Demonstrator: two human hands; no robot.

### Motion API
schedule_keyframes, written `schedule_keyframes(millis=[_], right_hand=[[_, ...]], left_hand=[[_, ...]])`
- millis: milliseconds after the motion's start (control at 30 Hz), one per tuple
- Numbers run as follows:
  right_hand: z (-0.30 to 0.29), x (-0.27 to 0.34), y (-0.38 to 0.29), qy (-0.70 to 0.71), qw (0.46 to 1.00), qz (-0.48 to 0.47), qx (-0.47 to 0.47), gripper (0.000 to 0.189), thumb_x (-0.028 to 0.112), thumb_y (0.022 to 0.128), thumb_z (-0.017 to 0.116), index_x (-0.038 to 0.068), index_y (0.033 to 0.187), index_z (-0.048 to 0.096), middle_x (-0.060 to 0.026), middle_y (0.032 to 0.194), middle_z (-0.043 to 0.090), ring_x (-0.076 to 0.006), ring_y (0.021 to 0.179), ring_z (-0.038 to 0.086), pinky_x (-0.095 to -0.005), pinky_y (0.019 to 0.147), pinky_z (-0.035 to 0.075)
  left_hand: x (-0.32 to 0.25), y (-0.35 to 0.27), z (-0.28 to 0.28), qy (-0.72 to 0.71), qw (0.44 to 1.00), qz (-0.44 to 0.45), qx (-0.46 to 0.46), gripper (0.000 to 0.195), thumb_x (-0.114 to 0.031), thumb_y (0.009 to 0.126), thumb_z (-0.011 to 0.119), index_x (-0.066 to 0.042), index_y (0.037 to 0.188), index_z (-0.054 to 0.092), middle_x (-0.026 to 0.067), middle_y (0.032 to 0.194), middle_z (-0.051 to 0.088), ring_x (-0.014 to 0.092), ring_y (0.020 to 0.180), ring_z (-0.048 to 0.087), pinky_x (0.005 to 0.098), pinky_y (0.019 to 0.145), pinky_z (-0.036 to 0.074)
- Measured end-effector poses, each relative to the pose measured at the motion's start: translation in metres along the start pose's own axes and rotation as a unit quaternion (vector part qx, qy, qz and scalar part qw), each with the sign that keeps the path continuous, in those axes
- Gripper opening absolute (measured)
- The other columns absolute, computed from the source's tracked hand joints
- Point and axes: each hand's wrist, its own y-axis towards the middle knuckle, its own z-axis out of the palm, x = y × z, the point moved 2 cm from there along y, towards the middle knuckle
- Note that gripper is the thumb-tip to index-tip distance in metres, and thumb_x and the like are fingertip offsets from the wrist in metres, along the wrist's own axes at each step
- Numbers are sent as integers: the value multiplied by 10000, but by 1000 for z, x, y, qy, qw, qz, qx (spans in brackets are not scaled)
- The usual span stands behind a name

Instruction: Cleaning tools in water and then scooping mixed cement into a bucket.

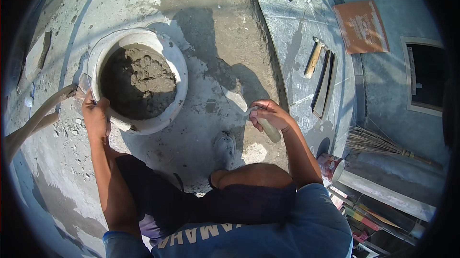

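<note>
My left hand (96, 117) grips the near-left rim of a whitish bucket (181, 74), thumb over the edge. Grey wet mortar (151, 73) lies inside, heaped toward the upper right and partly in shadow. In my right hand (270, 113) is a masonry trowel (234, 98), held where its pale handle (269, 131) meets the shank. Its blade points up and left, low over the floor, with mortar on it; whether it touches the ground I cannot tell. A strip of damp mortar (233, 35) runs along the floor right of the bucket.
A raised edge borders grey tiles (302, 89) on the right. A wooden-handled hammer (313, 59) and dark long strips (323, 84) lie there. Farther right are a stick broom (377, 143) and a reddish-brown board (361, 26). Curved wooden handles (39, 116) stand at the left, below a slab piece (37, 56).
</note>
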Motion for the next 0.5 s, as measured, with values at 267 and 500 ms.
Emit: schedule_keyframes(millis=[267,500], right_hand=[[-117,-74,-45,-99,947,36,-302,284,246,888,625,-36,898,594,-38,601,530,-112,451,507,-281,412,396],[-123,-97,5,-433,837,37,-333,386,313,839,650,-25,1026,659,-262,813,651,-384,789,661,-423,698,519]], left_hand=[[-8,-17,21,-19,1000,-5,1,395,61,749,512,30,1131,608,80,1013,668,152,862,617,276,820,466],[-19,-25,48,7,1000,21,0,396,43,763,534,12,1152,605,76,1001,663,141,840,606,271,798,463]])
